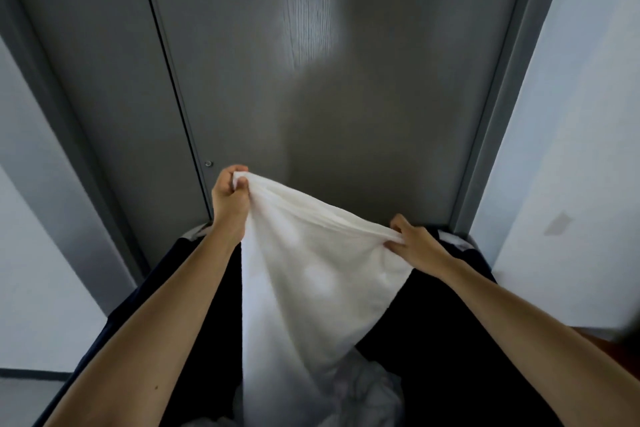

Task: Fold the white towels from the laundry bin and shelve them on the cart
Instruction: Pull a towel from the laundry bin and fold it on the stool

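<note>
Towel (311,288): where is it at this moment?

Held up over the laundry bin (450,357), in front of a grey door (311,97). The left hand (230,199) has one top corner bunched in a closed fist, raised high. The right hand (412,241) pinches the top edge lower down, thumb over the cloth. The tail hangs into the bin among other white laundry (367,392).

So what could spoil it?

First, the tail. It looks to be touching or tangled with the heap below, though the bottom of the view is too soft to be sure. A lift from here might drag a second piece up and over the rim.

And the grips?

Uneven. The right hand seems to hold mid-edge rather than a corner, so the cloth sags on a diagonal. Folded from that, the halves would not match, and the stack on the cart would sit crooked. The pinch also looks light, so a sharp shake could pull the edge free.

The cart?

Not in view.
</note>
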